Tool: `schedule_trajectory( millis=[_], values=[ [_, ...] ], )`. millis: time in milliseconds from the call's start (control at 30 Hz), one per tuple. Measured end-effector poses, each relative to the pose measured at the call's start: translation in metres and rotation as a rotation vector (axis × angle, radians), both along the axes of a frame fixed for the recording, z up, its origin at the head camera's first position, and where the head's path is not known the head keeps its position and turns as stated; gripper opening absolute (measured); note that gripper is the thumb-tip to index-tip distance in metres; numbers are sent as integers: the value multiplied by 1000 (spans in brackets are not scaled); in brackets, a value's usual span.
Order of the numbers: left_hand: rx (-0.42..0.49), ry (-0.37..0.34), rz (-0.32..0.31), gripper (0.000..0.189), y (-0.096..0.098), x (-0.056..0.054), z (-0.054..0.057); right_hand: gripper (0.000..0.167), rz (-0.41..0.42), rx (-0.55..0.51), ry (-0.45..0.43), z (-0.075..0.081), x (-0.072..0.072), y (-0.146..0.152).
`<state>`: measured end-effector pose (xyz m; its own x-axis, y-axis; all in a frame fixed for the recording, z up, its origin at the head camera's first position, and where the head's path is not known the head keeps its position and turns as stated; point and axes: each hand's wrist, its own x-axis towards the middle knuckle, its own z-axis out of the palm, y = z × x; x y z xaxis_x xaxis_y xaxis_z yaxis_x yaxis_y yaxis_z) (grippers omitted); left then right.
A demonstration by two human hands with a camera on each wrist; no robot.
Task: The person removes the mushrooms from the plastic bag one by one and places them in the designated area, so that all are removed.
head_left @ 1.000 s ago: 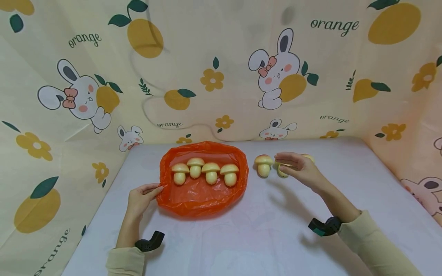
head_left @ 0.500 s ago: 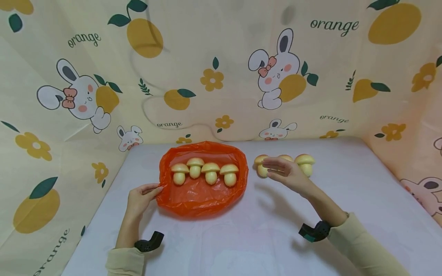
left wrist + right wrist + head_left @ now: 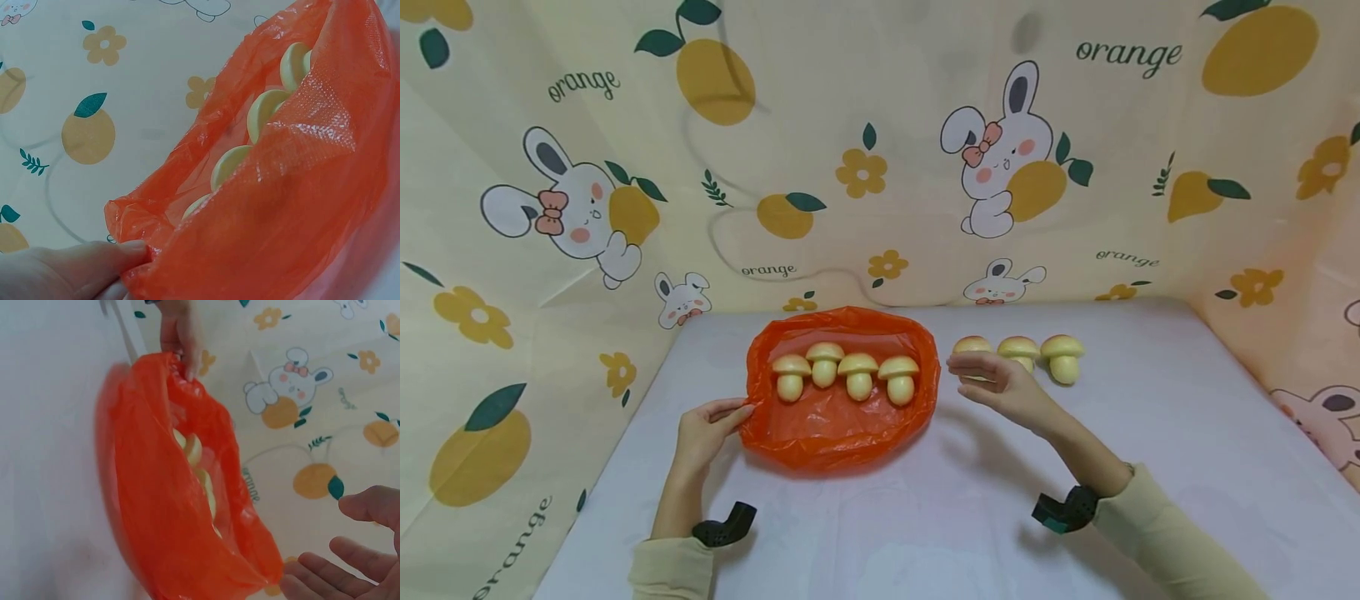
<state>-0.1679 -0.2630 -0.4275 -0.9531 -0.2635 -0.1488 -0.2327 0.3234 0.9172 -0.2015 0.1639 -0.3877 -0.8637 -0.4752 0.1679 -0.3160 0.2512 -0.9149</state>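
Observation:
An orange plastic bag [image 3: 820, 454] lies with its mouth spread wide on the table. Several toy mushrooms [image 3: 860, 379] with pale yellow caps and stems sit inside it in a row. My left hand [image 3: 703, 433] pinches the bag's left rim between thumb and fingers, seen also in the left wrist view at the thumb [image 3: 119, 253]. To the right of the bag, my right hand [image 3: 1007, 392] hovers with extended fingers and holds nothing. In the right wrist view its fingers [image 3: 331, 581] are spread near the bag's rim. Behind this hand stands a partly hidden mushroom [image 3: 972, 344].
Two more mushrooms, a middle one [image 3: 1018, 348] and a right one [image 3: 1063, 360], stand at the back right of the white table [image 3: 880, 533]. A cloth backdrop [image 3: 880, 100] printed with rabbits and oranges rises behind. Black wrist cameras [image 3: 1065, 510] sit on both wrists.
My right hand has moved left and slightly toward me, from the mushrooms on the table to near the bag's right rim. The left hand and the bag have stayed in place.

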Motion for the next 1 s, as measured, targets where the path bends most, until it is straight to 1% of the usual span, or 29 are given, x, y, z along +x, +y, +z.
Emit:
schedule_trajectory(
  millis=[67,167,500,700,800,1000],
  values=[
    [0,-5,-3,46,0,0,0,43,6,17,-3,-1,0,-4],
    [0,-5,-3,46,0,-1,0,44,17,15,4,-3,1,-9],
    [-13,1,-8,45,0,-1,-1,43,17,27,35,-8,3,-25],
    [-21,-1,-9,45,0,0,0,43,20,47,72,-13,2,-40],
    [-24,-3,-9,45,0,0,0,43,27,53,65,-14,2,-49],
    [-28,-10,-13,46,-1,0,-1,43,20,108,92,-12,1,-62]
  ],
)
